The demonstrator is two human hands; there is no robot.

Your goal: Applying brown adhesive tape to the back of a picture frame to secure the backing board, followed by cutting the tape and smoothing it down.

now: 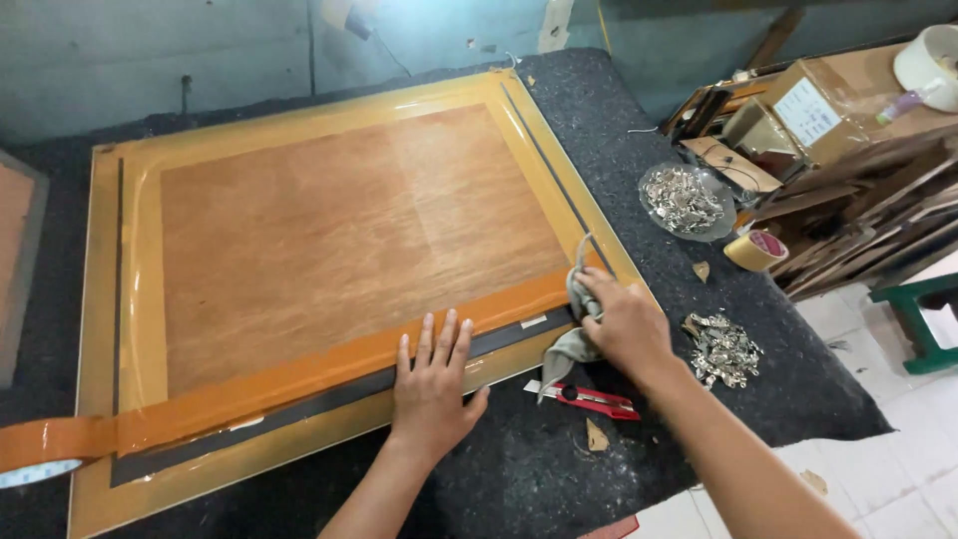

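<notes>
A large picture frame lies face down on the dark felt table, its plywood backing (349,230) ringed by brown tape. My left hand (431,384) presses flat, fingers spread, on the taped near edge (299,374) of the frame. My right hand (621,321) grips a grey cloth (577,299) and holds it against the tape at the frame's near right corner. A strip of brown tape runs off to the left to a tape roll (35,454) at the picture's edge.
A red utility knife (594,399) lies just below my right hand. Small metal hangers sit in a loose pile (723,349) and a clear bag (684,200). A tape roll (755,250), stacked wooden frames and a cardboard box (813,110) crowd the right. A green stool (923,314) stands on the tiled floor.
</notes>
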